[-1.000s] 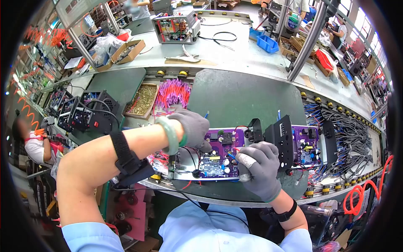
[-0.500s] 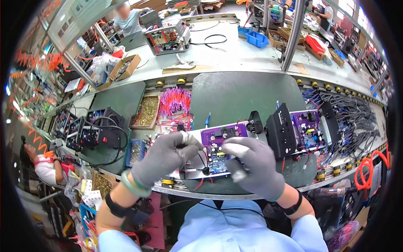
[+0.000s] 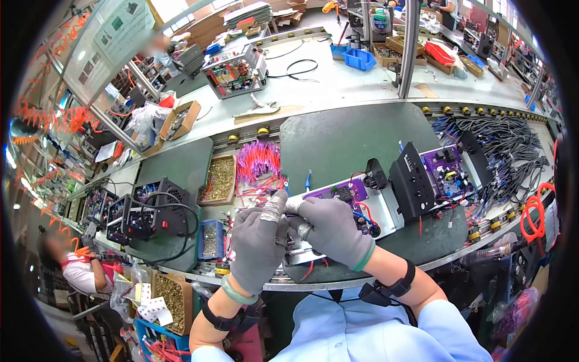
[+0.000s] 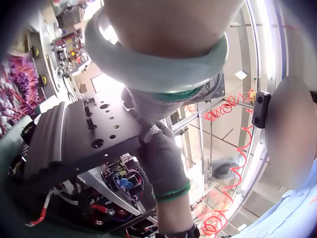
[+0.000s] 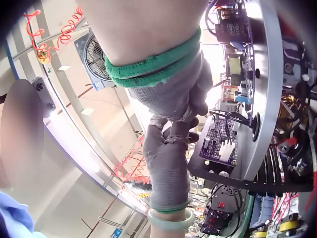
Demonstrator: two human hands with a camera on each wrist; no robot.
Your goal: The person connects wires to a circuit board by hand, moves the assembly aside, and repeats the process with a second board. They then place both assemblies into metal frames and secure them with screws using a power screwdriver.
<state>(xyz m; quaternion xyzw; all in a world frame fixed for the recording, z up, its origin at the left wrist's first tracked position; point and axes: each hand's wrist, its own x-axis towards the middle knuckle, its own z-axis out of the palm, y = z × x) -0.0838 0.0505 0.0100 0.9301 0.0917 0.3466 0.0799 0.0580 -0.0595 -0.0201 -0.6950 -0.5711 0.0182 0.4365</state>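
Observation:
My gloved left hand (image 3: pixel 256 250) and gloved right hand (image 3: pixel 335 232) meet, fingers curled and fingertips together, over the left end of an open metal chassis (image 3: pixel 386 208). Part of its purple circuit board (image 3: pixel 350 192) shows beyond the right hand; the hands cover the rest. Pale wrapping covers some fingers. In the right wrist view, the fingers are beside a dark end panel (image 5: pixel 237 182) and a small board with a white connector (image 5: pixel 227 150). A black panel with holes (image 4: pixel 106 124) stands near the fingers in the left wrist view. I cannot tell what the fingertips hold.
A second unit with a black panel (image 3: pixel 412 181) stands to the right, before a heap of grey cables (image 3: pixel 506 151). Pink-red wires (image 3: pixel 258 161), a tray of brass-coloured parts (image 3: pixel 218 181) and a blue bin (image 3: pixel 211 238) lie left. Black units (image 3: pixel 148 211) stand farther left.
My left hand has come back from the pink-red wires toward my body. The right hand has moved left from the circuit board, and the two hands now meet at the chassis's left end.

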